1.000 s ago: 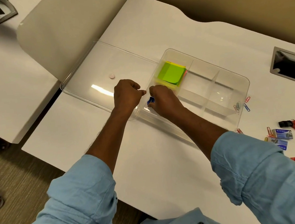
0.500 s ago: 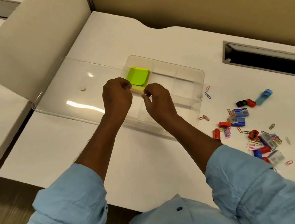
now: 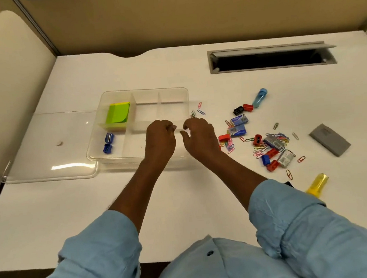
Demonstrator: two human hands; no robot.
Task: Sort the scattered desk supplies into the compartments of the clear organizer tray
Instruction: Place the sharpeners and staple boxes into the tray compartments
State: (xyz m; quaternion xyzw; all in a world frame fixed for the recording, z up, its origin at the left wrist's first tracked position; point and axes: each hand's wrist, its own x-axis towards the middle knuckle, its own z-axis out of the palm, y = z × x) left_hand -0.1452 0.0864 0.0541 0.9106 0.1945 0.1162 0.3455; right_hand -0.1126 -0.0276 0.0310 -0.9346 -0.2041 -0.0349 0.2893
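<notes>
left hand (image 3: 160, 139) hovering over clear plastic organizer tray (image 3: 116, 92), fingers (image 3: 169, 128) curling tight on nothing visible | right hand (image 3: 200, 136) hovering beside it, fingers (image 3: 193, 122) loosely bent, empty

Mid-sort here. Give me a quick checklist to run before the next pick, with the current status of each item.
1. Lid off tray: ok, lies at its left.
2. Sticky notes in back-left compartment: ok.
3. Two blue sharpeners in front-left compartment: ok.
4. Right hand free: ok, holds nothing.
5. Left hand free: cannot tell, fingers curled.
6. Desk cleared: not ok, paper clips, staple boxes and red sharpeners lie right of tray.
</notes>
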